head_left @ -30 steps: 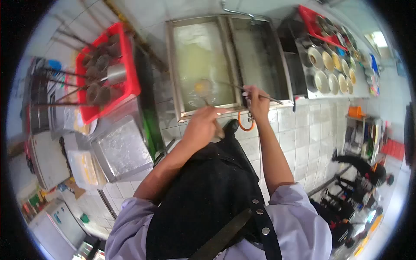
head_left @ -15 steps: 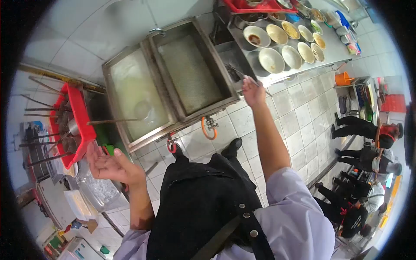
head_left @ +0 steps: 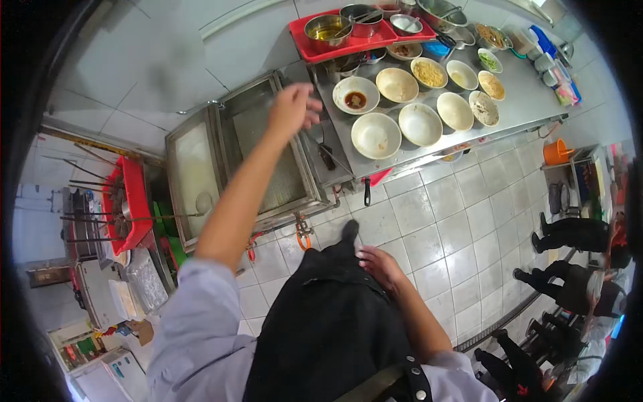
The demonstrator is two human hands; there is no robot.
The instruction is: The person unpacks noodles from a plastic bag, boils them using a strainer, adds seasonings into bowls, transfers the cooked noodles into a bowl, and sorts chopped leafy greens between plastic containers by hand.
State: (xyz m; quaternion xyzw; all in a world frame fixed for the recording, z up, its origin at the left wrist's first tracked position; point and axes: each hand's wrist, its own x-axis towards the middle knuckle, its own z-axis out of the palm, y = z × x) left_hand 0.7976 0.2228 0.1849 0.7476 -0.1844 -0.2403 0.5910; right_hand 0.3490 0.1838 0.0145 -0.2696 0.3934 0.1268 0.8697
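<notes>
My left hand (head_left: pixel 293 110) reaches forward above the right basin (head_left: pixel 258 127) of a steel double-basin cooker, just left of the bowls. Its fingers are spread and nothing shows in them. My right hand (head_left: pixel 382 268) is low, beside my black apron (head_left: pixel 328 321), with fingers loosely bent, apart, and no object visible in it. Cloudy liquid fills the left basin (head_left: pixel 194 161), where a ladle-like strainer (head_left: pixel 204 202) rests. Nearest my left hand stands a white bowl (head_left: pixel 355 96) with dark sauce. A dark-handled utensil (head_left: pixel 326 155) lies on the steel surface right of the basins.
More bowls (head_left: pixel 420 125) stand on the steel counter (head_left: pixel 519 80), several with food in them. Behind them a red tray (head_left: pixel 321 53) holds metal pots. At left, a red basket (head_left: pixel 139 224) holds long-handled strainers. Other people (head_left: pixel 569 288) stand at far right. A black handle (head_left: pixel 367 192) juts from the counter edge.
My left hand has swung from beside the red basket to above the right basin. My right hand has let go of the thin metal utensil and drawn back to my apron. The view shifted right.
</notes>
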